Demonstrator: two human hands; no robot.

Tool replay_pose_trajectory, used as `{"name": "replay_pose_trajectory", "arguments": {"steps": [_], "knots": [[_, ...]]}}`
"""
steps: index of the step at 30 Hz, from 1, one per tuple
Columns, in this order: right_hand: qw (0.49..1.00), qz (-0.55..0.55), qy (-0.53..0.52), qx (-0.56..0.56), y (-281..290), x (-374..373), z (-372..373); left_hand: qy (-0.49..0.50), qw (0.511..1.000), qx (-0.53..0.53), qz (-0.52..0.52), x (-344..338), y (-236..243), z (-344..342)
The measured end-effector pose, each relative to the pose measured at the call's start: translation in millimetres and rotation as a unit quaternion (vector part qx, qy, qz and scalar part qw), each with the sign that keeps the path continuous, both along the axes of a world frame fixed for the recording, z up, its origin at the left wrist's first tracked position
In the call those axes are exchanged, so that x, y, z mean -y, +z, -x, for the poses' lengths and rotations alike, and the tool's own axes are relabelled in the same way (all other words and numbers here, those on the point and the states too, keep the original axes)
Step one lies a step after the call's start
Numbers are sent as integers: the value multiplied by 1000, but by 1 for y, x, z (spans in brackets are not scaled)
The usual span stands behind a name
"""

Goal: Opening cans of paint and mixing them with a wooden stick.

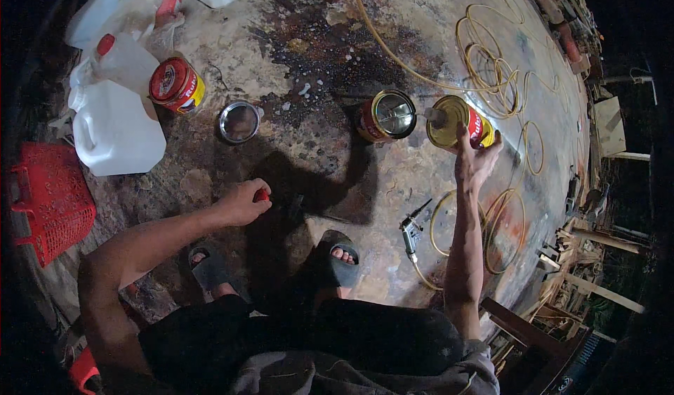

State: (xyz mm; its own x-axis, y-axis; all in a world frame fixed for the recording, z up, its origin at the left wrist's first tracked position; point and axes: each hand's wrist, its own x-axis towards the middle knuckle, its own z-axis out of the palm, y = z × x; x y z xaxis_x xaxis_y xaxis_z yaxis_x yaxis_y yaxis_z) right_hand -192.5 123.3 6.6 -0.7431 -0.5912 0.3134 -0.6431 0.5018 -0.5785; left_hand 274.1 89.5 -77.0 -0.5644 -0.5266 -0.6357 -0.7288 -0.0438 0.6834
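Observation:
My right hand point(476, 158) grips a red and yellow tin can point(444, 129) with a gold top. The can is tipped to the left, its pale spout pointing at an open tin can point(393, 115) standing beside it. Inside that open can a shiny surface shows; whether liquid is running in, I cannot tell. My left hand point(242, 202) is closed round a small red cap point(261, 195), held above the floor. Ahead of it stands a small round metal tin point(239, 122), and left of that a red-lidded tin can point(175, 86).
White plastic jugs point(119, 132) and a red plastic basket point(56, 198) stand at the left. A spray gun point(412, 235) lies near my right foot, joined to a yellow hose point(430, 282). More hose coils point(484, 58) lie at the far right. Wood scraps point(583, 254) line the right edge.

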Motion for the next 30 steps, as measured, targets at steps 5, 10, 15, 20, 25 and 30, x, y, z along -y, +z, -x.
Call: {"name": "replay_pose_trajectory", "arguments": {"steps": [5,10,15,20,25,30], "knots": [[1000,-6,-8,-3,0,-1,2,-6,1000,20,-11,2,5,1],[1000,-8,-12,2,4,-2,-1,14,1000,21,-9,-2,0,-1],[1000,-18,-25,-2,7,-2,-4,-3,1000,1,13,-2,-5,-4],[1000,-19,-20,3,9,-1,-5,0,1000,-1,11,-2,0,-3],[999,-19,-29,-33,9,-1,-6,3,1000,29,10,-3,4,-2],[1000,-9,-30,2,9,-1,-3,17,1000,10,0,-3,3,-1]]}}
